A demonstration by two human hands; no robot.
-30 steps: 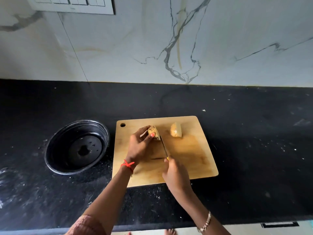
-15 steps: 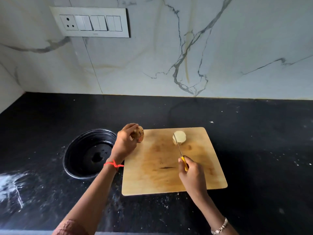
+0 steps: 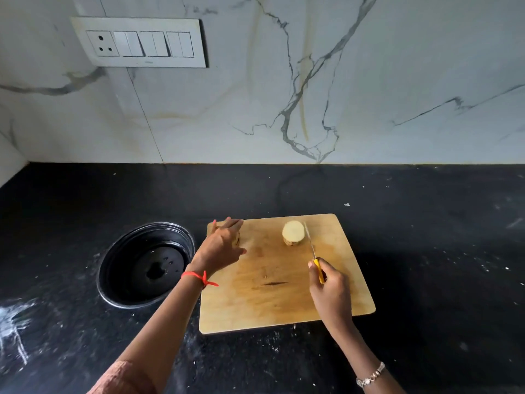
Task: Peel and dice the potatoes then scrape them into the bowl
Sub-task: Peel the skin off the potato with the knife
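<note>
A wooden cutting board point(image 3: 284, 294) lies on the black counter. One potato half point(image 3: 293, 232) stands on the board's far side, cut face up, skin still on its sides. A second potato half point(image 3: 237, 240) sits at the board's far-left corner, mostly hidden under my left hand point(image 3: 220, 247), whose fingers stretch out over it. My right hand point(image 3: 329, 288) grips the yellow handle of a knife point(image 3: 311, 245). The blade points away from me, just right of the first half. A black bowl point(image 3: 113, 280) stands left of the board with nothing in it.
The black counter point(image 3: 426, 251) carries white specks and a smear at the near left. A marble wall with a switch plate point(image 3: 139, 42) rises behind it. The counter's front edge lies just below my forearms.
My left hand carried one potato half from the board's middle to its far-left corner, and its fingers have straightened. The right hand moved the knife to the right of the other half.
</note>
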